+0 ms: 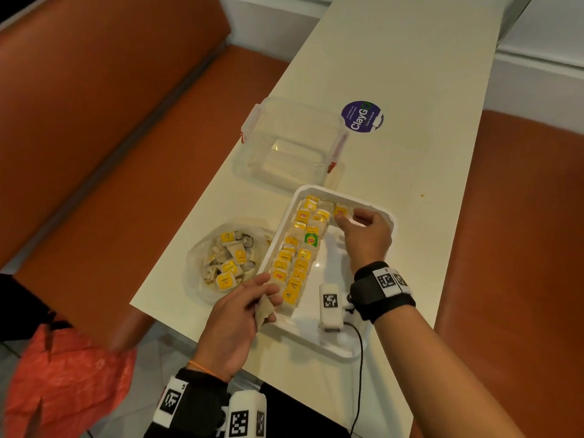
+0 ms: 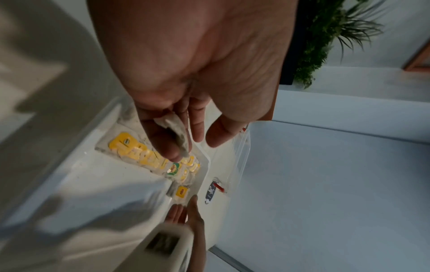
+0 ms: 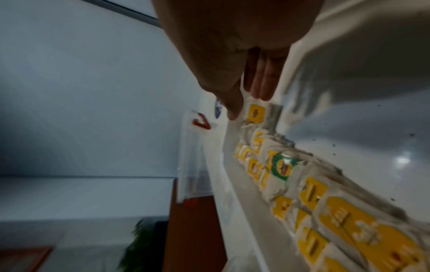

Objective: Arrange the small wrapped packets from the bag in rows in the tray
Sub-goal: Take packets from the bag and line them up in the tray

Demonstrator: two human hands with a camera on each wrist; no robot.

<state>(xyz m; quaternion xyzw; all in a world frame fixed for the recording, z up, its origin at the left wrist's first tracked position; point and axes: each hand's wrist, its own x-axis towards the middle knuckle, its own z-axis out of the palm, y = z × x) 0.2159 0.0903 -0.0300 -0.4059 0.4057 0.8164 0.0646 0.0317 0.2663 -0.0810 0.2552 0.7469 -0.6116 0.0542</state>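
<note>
Tray [image 1: 373, 349]: 1, white, at the tabletop's near edge. It carries 2 rows of packets [image 1: 292, 257] along its left wall; the exact count is blurred. Its right half is bare.
Your right hand [image 1: 366, 235] pinches 1 yellow-labelled packet [image 1: 343, 211] at the tray's far wall.
Your left hand [image 1: 237, 317] pinches 1 plain packet [image 1: 264, 309] at the tray's near-left corner.
Bag [image 1: 202, 260]: 1, left of the tray, packets heaped inside.
Clear container [image 1: 284, 143]: 1, beyond the tray.

Glossy white plastic tray [image 1: 373, 352]; clear plastic bag [image 1: 194, 263] w/ paper packets [image 1: 226, 281]
</note>
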